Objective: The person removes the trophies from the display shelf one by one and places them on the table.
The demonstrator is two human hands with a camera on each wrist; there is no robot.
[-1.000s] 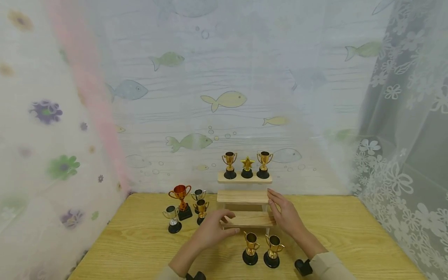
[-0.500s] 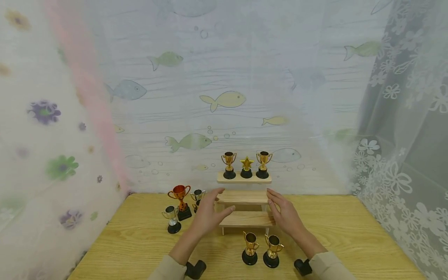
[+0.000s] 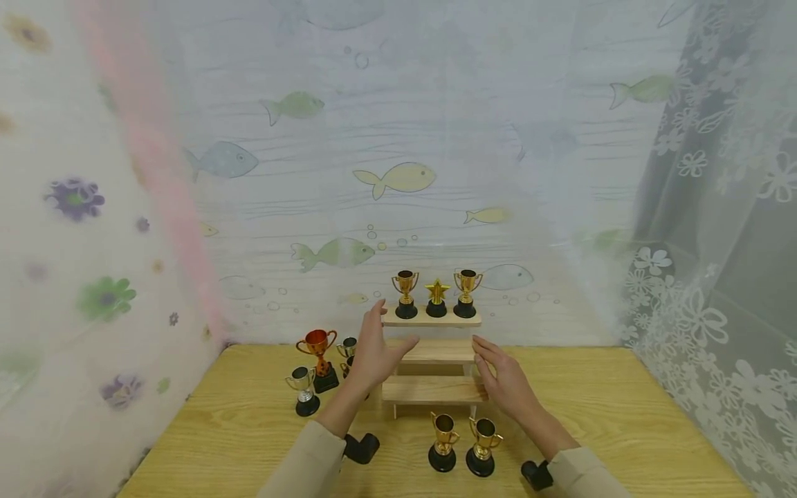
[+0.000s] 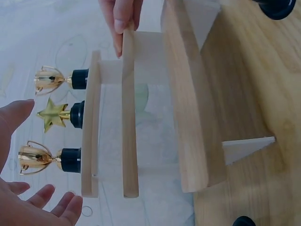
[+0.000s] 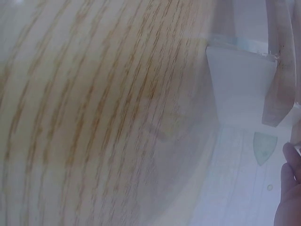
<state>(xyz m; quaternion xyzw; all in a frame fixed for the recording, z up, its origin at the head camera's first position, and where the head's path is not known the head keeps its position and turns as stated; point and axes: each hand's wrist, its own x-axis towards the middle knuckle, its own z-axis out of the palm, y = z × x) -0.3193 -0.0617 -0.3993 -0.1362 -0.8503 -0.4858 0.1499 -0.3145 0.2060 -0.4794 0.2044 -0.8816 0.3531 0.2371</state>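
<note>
A three-step wooden display stand (image 3: 432,391) with white side supports stands on the table. Its top step carries a gold cup trophy (image 3: 406,294), a gold star trophy (image 3: 437,297) and another gold cup trophy (image 3: 465,294), all on black bases. My left hand (image 3: 372,353) is raised at the top step's left end, thumb and fingers spread. In the left wrist view those fingers (image 4: 44,195) lie near the left cup, apparently holding nothing. My right hand (image 3: 507,379) holds the middle step's right end; the left wrist view shows its fingertips (image 4: 121,23) around that board.
Two gold cup trophies (image 3: 443,443) stand in front of the stand. To the left are a red-orange cup (image 3: 317,346), a silver cup (image 3: 302,387) and more small cups (image 3: 347,349), partly hidden by my left hand. A fish-printed curtain (image 3: 398,138) hangs behind.
My left hand has risen from the bottom step's left end past the middle step to the top step's left end. The right hand has stayed at the middle step.
</note>
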